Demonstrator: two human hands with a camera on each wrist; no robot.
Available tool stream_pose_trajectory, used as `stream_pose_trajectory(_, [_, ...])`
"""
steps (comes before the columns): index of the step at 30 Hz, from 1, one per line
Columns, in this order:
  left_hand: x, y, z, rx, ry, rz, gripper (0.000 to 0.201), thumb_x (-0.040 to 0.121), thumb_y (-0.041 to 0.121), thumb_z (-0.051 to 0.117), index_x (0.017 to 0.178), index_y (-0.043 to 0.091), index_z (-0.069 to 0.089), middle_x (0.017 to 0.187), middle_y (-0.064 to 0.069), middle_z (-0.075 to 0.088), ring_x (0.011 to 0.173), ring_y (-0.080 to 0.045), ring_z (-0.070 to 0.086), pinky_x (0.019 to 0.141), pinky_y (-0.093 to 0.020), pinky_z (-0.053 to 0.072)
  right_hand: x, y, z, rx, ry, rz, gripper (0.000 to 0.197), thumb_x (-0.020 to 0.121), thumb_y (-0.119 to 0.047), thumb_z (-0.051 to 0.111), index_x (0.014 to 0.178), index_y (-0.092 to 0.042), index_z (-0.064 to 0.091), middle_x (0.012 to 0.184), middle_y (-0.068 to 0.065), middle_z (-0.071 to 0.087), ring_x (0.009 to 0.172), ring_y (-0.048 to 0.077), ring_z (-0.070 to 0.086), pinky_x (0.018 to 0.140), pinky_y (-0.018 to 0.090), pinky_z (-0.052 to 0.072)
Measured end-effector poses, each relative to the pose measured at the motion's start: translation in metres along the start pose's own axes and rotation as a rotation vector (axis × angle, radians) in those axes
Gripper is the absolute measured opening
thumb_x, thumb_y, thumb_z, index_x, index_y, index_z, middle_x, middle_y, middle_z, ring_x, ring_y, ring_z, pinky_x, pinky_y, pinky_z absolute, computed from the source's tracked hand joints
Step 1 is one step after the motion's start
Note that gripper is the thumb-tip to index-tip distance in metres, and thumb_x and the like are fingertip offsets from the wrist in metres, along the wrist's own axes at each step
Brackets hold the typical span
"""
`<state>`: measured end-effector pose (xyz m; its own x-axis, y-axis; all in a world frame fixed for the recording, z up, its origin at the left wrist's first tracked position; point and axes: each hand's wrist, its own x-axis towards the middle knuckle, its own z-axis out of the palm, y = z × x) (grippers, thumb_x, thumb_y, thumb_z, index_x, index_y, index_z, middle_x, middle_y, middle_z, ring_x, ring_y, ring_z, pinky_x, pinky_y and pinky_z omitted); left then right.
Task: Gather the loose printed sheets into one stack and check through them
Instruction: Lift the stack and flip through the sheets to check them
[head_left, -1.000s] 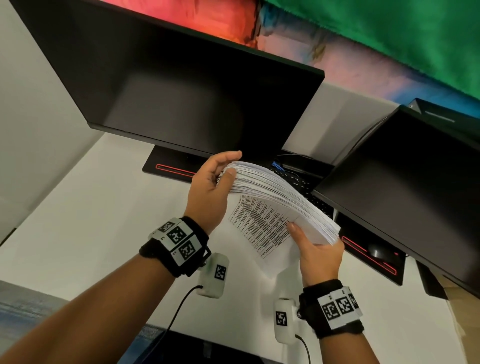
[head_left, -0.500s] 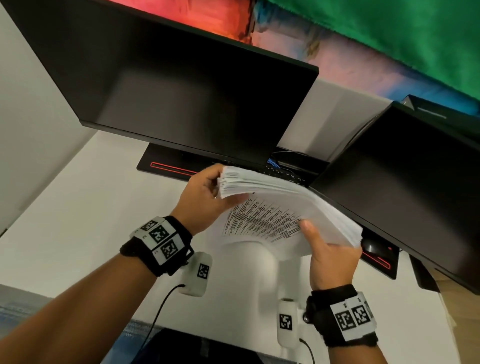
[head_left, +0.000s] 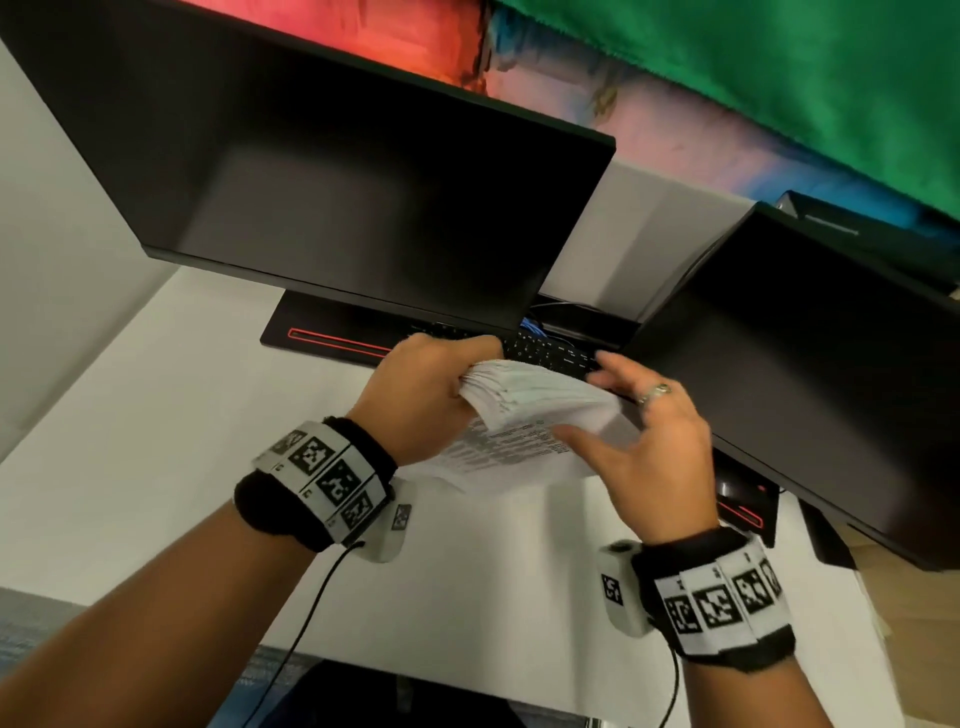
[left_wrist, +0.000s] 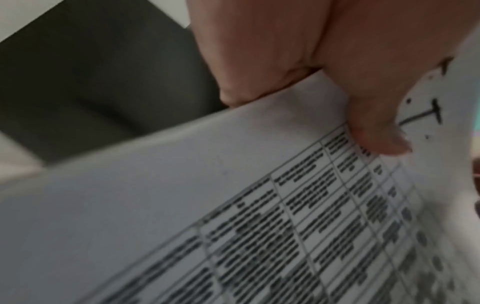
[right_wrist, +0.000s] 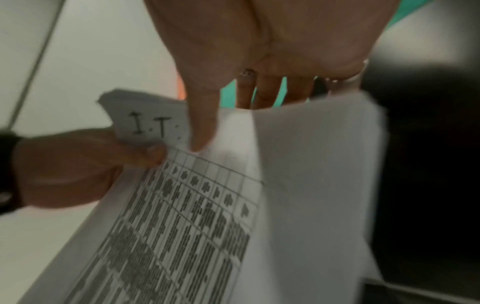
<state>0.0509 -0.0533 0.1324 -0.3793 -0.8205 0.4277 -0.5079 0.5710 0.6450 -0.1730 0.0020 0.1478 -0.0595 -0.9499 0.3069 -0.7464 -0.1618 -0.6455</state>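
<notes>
Your left hand (head_left: 423, 392) pinches one corner of the stack of printed sheets (head_left: 530, 402), held up above the white desk (head_left: 130, 441). Your right hand (head_left: 652, 447) is spread wide, its thumb (right_wrist: 202, 127) touching the top printed page.

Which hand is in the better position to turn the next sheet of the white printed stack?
Probably the right hand. Its fingers are spread and its thumb lies on the open table page, free to lift sheets. The left hand grips the corner of the stack of white printed paper sheets, so it should hold.
</notes>
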Motion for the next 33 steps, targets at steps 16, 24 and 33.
stream_pose_trajectory(16, [-0.054, -0.067, -0.035, -0.536, 0.06, -0.701, 0.043, 0.067, 0.025, 0.09, 0.104, 0.017, 0.071, 0.1, -0.003, 0.076, 0.093, -0.017, 0.073, 0.079, -0.029, 0.059, -0.01, 0.035, 0.014, 0.792, -0.013, 0.408, 0.028, 0.083, 0.005, 0.072, 0.108, -0.004, 0.068, 0.099, 0.006, 0.078, 0.092, 0.023, 0.076, 0.07, 0.03, 0.061])
stream_pose_trajectory(24, [-0.057, -0.039, 0.016, -0.194, 0.357, -0.519, 0.017, 0.087, 0.012, 0.075, 0.094, 0.027, 0.072, 0.084, 0.023, 0.067, 0.069, 0.012, 0.065, 0.066, -0.002, 0.047, -0.024, 0.05, 0.034, 0.673, 0.163, 0.425, 0.039, 0.083, -0.002, 0.076, 0.116, -0.021, 0.068, 0.11, -0.002, 0.076, 0.106, 0.014, 0.071, 0.091, 0.03, 0.057])
stream_pose_trajectory(33, [-0.085, -0.053, 0.027, -0.334, 0.293, -0.474, 0.036, 0.084, 0.024, 0.077, 0.111, 0.023, 0.054, 0.101, 0.016, 0.066, 0.093, 0.003, 0.064, 0.074, -0.008, 0.049, -0.057, 0.064, 0.066, 0.601, 0.225, 0.518, 0.038, 0.083, -0.01, 0.078, 0.106, -0.032, 0.058, 0.106, 0.0, 0.067, 0.093, 0.007, 0.067, 0.08, 0.022, 0.057])
